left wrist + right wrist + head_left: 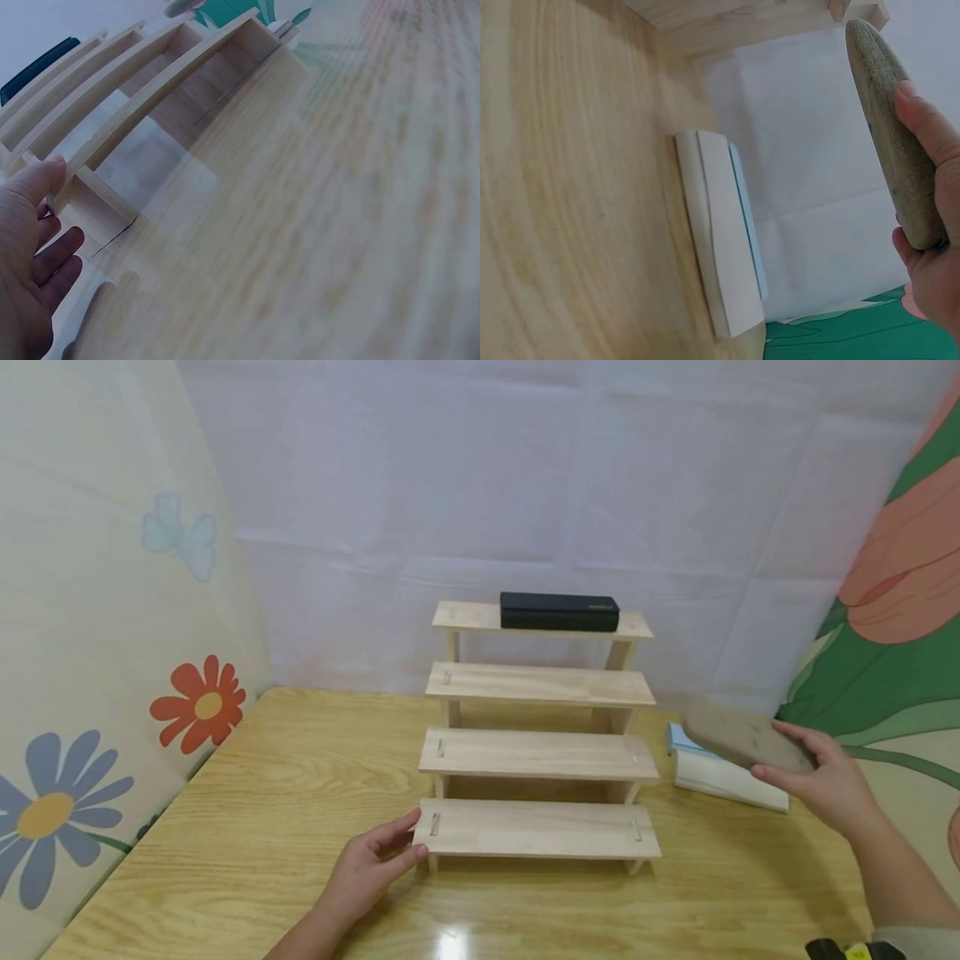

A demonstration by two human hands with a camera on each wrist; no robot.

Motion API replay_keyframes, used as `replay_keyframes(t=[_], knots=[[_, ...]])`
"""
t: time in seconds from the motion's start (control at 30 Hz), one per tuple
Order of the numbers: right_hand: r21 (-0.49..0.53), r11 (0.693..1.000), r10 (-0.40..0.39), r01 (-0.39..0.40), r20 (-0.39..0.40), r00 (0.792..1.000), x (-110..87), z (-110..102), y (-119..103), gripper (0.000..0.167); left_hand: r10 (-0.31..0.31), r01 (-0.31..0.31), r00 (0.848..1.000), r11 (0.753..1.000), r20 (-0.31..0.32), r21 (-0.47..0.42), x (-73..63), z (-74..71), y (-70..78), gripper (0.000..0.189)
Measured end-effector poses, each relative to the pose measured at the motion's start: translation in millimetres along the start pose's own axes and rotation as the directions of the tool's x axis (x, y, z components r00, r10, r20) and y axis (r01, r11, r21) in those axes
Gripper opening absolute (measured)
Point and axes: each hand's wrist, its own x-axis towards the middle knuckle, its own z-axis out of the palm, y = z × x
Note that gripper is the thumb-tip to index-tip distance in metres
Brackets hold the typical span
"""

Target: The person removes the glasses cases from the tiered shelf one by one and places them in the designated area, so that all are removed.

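Note:
A wooden step stand (536,831) with several tiers rises from the middle of the table. My left hand (363,868) pinches the left end of its lowest tier; the left wrist view shows the thumb on top and the other fingers curled below. In my right hand (832,781) is a beige-grey, fabric-looking glasses case (891,142), gripped by one end and held in the air right of the stand. The case is slightly blurred in the head view. On the top tier lies a long black case (558,612).
Under the right hand, a white case (727,778) lies on the wood-grain table (300,760), with a light blue case (677,737) against its back. A white cloth (390,485) hangs behind, and flower-printed panels (67,610) flank the table.

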Motion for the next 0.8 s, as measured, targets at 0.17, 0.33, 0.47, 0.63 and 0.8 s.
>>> replay_keyframes(t=[0.17,0.33,0.47,0.63,0.8], knots=[[0.007,1.000,0.023,-0.023,0.004,1.000,-6.0,7.0,11.3,0.089,-0.023,0.023,1.000,1.000,-0.008,0.013,0.7,1.0,-1.8,0.050],[-0.002,1.000,0.031,-0.031,-0.007,0.999,-10.8,16.5,23.4,0.085,-0.016,0.016,1.000,1.000,-0.009,0.007,0.8,0.8,-2.5,0.050],[0.010,0.999,0.052,-0.052,0.012,0.999,-15.6,23.0,32.4,0.087,0.005,-0.005,1.000,1.000,-0.006,0.005,0.2,0.1,-2.6,0.050],[0.024,0.996,0.082,-0.083,0.031,0.996,-21.4,29.6,41.3,0.088,-0.005,0.005,1.000,1.000,-0.007,0.008,0.1,0.6,-2.8,0.050],[0.008,0.994,0.109,-0.110,0.047,0.993,-23.4,33.8,46.2,0.087,-0.021,0.021,1.000,1.000,-0.014,0.011,0.9,1.5,-2.7,0.050]])
